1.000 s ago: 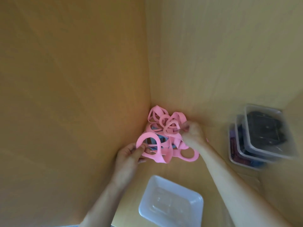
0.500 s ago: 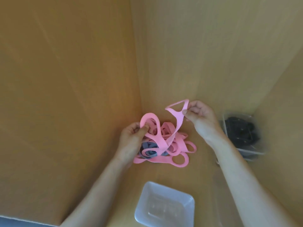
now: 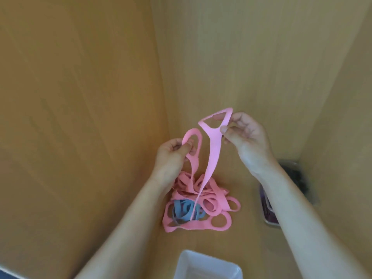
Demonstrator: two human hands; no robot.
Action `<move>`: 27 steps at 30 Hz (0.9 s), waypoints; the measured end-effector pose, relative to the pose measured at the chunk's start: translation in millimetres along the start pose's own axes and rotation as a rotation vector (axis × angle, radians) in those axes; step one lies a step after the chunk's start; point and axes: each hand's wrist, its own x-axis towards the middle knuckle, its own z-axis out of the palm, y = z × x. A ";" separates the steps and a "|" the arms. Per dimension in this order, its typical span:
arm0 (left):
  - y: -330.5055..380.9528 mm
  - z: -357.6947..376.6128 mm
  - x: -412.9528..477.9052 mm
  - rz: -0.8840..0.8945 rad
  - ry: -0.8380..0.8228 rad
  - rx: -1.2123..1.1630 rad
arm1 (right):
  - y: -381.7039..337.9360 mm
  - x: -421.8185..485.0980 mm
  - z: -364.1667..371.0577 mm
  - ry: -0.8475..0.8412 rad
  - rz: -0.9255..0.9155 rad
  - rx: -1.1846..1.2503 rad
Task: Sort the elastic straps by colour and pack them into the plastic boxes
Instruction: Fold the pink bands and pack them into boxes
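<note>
From the head camera, both hands are raised above a heap of elastic straps in the corner of a wooden surface [image 3: 231, 242] walled by wooden panels. The right hand [image 3: 248, 137] pinches the triangular end loop of a pink strap [image 3: 213, 150] between thumb and fingers. The band hangs from it, pulled taut, down into the heap. The left hand [image 3: 172, 156] has its thumb and curled fingers closed on a rounded pink loop [image 3: 196, 144], whose tail also drops into the heap. Whether the two loops belong to one strap I cannot tell.

The pile of pink straps [image 3: 213, 204] lies on the surface just below the hands, tangled, with some blue straps [image 3: 184, 210] bunched at its near left side. A clear plastic box [image 3: 207, 266] sits nearer the person, cut off by the bottom edge, apart from the pile. To the right, partly hidden behind the right forearm, are further plastic boxes [image 3: 291, 174] with dark contents, too blurred to make out.
</note>
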 end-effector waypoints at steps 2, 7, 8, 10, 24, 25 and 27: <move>18.9 2.6 5.7 0.037 -0.023 -0.008 | -13.4 8.4 1.6 -0.030 -0.027 0.007; 55.3 10.1 10.9 0.092 -0.104 -0.061 | -28.2 20.4 5.5 -0.059 -0.038 0.008; 60.3 11.6 11.0 0.086 -0.120 -0.081 | -29.5 21.1 5.9 -0.059 -0.032 0.021; 68.4 13.6 9.7 0.072 -0.149 -0.125 | -34.7 21.4 4.6 -0.068 -0.034 0.088; 100.0 16.0 6.4 -0.102 -0.333 -0.389 | -43.0 14.6 9.2 0.015 -0.020 0.038; 101.0 16.4 5.9 -0.085 -0.325 -0.365 | -40.6 13.9 8.4 0.033 -0.006 0.020; 103.5 17.1 5.9 -0.056 -0.328 -0.322 | -36.9 13.0 6.0 0.046 0.036 0.009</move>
